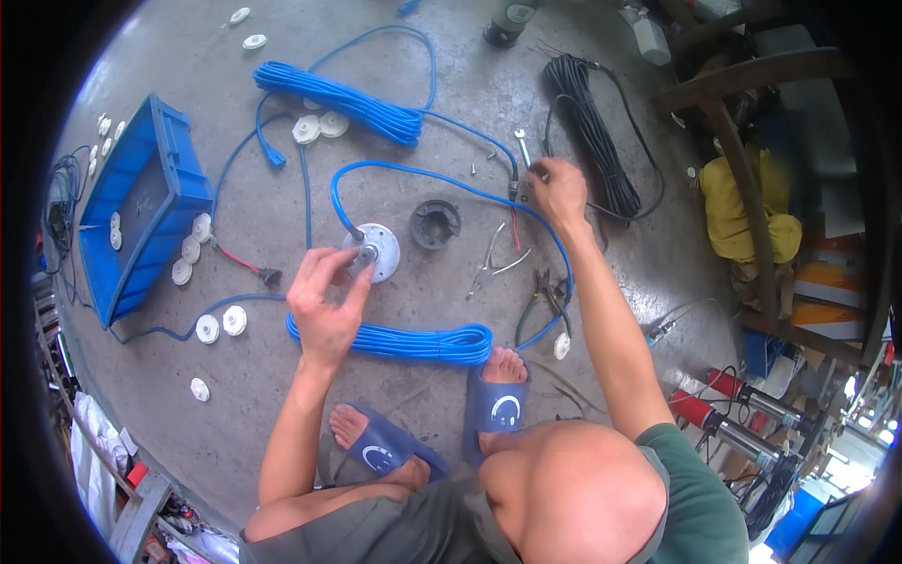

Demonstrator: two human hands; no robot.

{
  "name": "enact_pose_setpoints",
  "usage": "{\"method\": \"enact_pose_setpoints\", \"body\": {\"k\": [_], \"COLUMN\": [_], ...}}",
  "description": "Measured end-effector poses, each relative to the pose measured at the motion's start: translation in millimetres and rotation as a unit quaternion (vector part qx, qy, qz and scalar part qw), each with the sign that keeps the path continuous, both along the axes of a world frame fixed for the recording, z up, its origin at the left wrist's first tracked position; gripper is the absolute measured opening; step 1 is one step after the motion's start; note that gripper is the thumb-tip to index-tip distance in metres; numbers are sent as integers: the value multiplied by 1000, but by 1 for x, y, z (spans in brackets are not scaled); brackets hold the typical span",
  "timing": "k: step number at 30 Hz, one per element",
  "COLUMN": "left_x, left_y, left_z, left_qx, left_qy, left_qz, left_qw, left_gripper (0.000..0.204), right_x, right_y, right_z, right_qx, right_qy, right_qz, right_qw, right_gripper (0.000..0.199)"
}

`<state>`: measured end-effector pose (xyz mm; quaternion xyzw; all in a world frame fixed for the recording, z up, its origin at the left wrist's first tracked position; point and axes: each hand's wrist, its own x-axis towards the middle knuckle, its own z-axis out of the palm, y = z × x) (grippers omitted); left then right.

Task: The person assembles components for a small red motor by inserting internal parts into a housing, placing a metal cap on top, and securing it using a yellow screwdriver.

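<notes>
My left hand is closed, thumb and fingers pinching a small grey cylindrical fitting over a round pale-grey disc. A blue cable rises from that disc and loops to the right. My right hand reaches forward with its fingers closed at a small dark piece, too hidden to name. It is beside a wrench and the black end of a blue cable with bare red and dark wires. Between my hands stands a dark round open-topped housing.
Silver pliers and dark-handled pliers lie on the concrete floor. Coiled blue cables and a black cable bundle are farther off. A tipped blue bin is at left among several white discs. A metal frame stands at right.
</notes>
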<state>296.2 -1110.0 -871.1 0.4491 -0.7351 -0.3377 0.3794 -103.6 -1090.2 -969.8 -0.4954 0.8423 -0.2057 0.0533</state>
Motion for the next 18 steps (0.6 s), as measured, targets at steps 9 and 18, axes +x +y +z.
{"method": "enact_pose_setpoints", "body": {"k": [9,18], "left_x": [14,103], "left_y": [14,31], "left_z": [-8,-53], "left_qx": [81,154], "left_qy": [42,5], "left_qz": [60,292], "left_qw": [994,944], "left_gripper": [24,13], "right_x": [6,49], "right_y": [29,66], "right_z": [-4,16], "right_qx": [33,-5], "right_qy": [-24,-2], "right_qz": [146,143], "right_qw": [988,990], "right_gripper": [13,12]}}
